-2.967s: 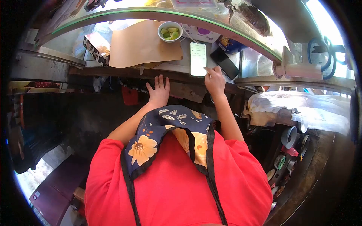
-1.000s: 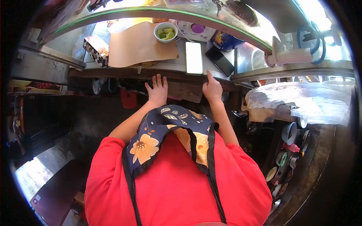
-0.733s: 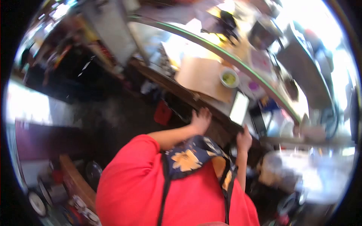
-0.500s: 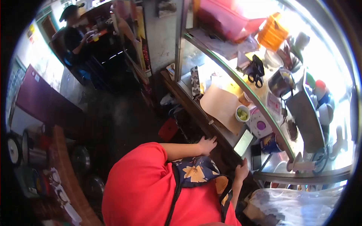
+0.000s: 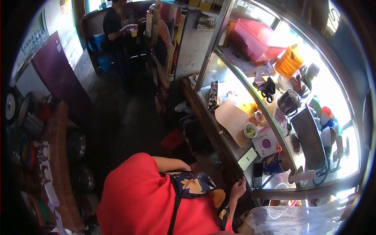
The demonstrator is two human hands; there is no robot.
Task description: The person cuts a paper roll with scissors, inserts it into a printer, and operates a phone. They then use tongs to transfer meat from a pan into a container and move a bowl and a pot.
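Observation:
My left hand (image 5: 189,167) is low beside the navy floral apron (image 5: 192,185), its fingers hidden behind the cloth and in shadow. My right hand (image 5: 237,189) is at the front edge of the display cabinet, fingers curled closed; whatever they grip, if anything, cannot be made out. Just above it a phone with a pale lit screen (image 5: 247,159) lies on the cabinet ledge. Beside that stands a dark phone-like slab (image 5: 257,175). A white cup with green pieces (image 5: 250,130) sits further back, near a brown paper sheet (image 5: 232,122).
The glass cabinet holds a pink tub (image 5: 254,41), black scissors (image 5: 267,94), a metal mug (image 5: 288,102) and a blue tin (image 5: 273,163). A red item (image 5: 172,140) is on the dark floor. At left is a wooden bench (image 5: 58,164). Another person (image 5: 116,31) stands at the back holding a yellow drink.
My left hand has drawn back from the cabinet's front edge toward the apron. My right hand has shifted slightly left and down. The view has turned; the other person now stands more upright.

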